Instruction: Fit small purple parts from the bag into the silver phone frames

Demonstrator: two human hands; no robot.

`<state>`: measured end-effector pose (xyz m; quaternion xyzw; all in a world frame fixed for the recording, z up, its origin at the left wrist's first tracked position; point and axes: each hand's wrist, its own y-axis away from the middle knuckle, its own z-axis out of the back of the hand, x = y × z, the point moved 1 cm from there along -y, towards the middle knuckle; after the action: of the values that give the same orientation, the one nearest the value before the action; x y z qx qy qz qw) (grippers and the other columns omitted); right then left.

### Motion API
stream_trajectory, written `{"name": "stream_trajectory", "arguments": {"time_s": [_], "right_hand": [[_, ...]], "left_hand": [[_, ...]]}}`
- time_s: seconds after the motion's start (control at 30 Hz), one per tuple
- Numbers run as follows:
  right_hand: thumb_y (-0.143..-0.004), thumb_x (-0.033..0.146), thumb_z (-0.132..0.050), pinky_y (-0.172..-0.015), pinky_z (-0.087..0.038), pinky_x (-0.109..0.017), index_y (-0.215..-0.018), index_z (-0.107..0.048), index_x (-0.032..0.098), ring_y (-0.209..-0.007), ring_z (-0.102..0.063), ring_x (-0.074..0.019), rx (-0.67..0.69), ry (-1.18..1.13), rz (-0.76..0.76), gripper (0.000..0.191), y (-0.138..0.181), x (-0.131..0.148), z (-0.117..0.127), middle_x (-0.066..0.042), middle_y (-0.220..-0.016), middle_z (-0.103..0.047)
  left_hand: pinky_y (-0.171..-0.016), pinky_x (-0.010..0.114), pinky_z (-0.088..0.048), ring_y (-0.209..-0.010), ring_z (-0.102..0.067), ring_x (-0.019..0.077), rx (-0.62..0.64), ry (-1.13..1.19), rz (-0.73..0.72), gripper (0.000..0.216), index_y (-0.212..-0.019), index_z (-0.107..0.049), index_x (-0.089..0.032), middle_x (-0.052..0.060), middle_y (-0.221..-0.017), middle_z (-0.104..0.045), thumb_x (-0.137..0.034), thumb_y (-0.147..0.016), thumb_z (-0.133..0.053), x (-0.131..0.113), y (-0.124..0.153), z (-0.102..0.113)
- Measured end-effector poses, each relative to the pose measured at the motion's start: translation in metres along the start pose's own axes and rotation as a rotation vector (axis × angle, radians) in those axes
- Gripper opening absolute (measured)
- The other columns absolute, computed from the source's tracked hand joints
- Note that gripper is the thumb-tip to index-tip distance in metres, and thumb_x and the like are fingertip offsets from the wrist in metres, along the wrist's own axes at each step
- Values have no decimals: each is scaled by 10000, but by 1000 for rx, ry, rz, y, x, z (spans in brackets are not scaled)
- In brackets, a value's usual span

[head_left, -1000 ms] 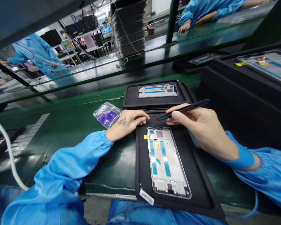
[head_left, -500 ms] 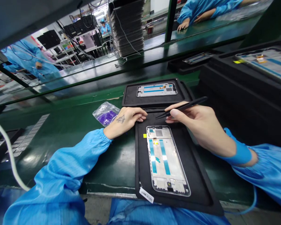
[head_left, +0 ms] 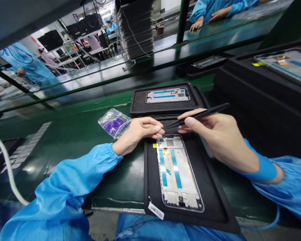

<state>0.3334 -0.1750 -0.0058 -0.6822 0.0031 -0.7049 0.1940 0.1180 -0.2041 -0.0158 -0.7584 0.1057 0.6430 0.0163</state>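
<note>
My right hand (head_left: 212,134) grips black tweezers (head_left: 203,113), their tips pointing left above the far end of a black foam tray (head_left: 213,187). In that tray lies a phone frame (head_left: 188,174) with blue strips and a yellow tab. My left hand (head_left: 141,132) is at the frame's upper left corner, thumb and fingers pinched together; whatever they may hold is too small to make out. Beside this wrist rests a clear plastic bag (head_left: 114,124) with purple pieces inside.
Behind is another foam tray (head_left: 137,103) with a phone frame (head_left: 168,95). Stacked black trays (head_left: 253,100) rise at the right. A white cable (head_left: 8,164) and a sheet of small labels (head_left: 30,147) are at the left. Co-worker's hands (head_left: 197,25) rest across the bench.
My left hand has moved slightly right and toward me, to the frame's upper corner, and its fingers have come together. My right hand, still with the tweezers, has shifted a little right.
</note>
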Motion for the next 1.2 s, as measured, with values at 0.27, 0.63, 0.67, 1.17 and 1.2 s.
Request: {"name": "stream_trajectory", "arguments": {"time_s": [0.27,0.63,0.67,1.17,1.2], "right_hand": [[-807,483,-788,-727,-627,-333,-894,-759,239,-697,-740,-187,2,11,1,261,3,-4,-1,2,-778,-742],[-789,493,-799,-720,-657,-343,-888,-767,220,-686,-743,-177,-3,-20,-77,292,2,-7,-5,-7,-843,-759],[-786,494,-801,-721,-657,-344,-884,-769,221,-685,-742,-176,-3,-20,-79,292,2,-8,-5,-7,-845,-759],[-811,449,-794,-731,-652,-346,-915,-774,251,-712,-746,-189,-23,32,-59,225,5,-5,-2,-5,-873,-761],[-818,447,-789,-735,-649,-349,-918,-772,257,-717,-749,-192,-20,47,-50,215,6,-4,-2,-3,-863,-757]], "left_hand": [[-816,255,-602,-763,-748,135,-100,57,32,271,-934,-731,-108,77,-875,-784,-266,-755,-861,7,2,-8],[-823,287,-605,-791,-759,163,-90,-12,-1,240,-916,-693,-114,99,-900,-787,-283,-793,-812,8,5,-15],[-822,280,-602,-790,-757,158,-85,0,-2,228,-908,-689,-115,95,-898,-784,-273,-796,-808,8,5,-15],[-700,226,-509,-678,-611,85,56,-71,-9,195,-882,-748,-107,27,-773,-692,-261,-774,-803,2,-2,-5],[-684,224,-502,-661,-597,80,97,-45,15,224,-880,-752,-102,25,-761,-684,-276,-759,-826,2,-3,-3]]}}
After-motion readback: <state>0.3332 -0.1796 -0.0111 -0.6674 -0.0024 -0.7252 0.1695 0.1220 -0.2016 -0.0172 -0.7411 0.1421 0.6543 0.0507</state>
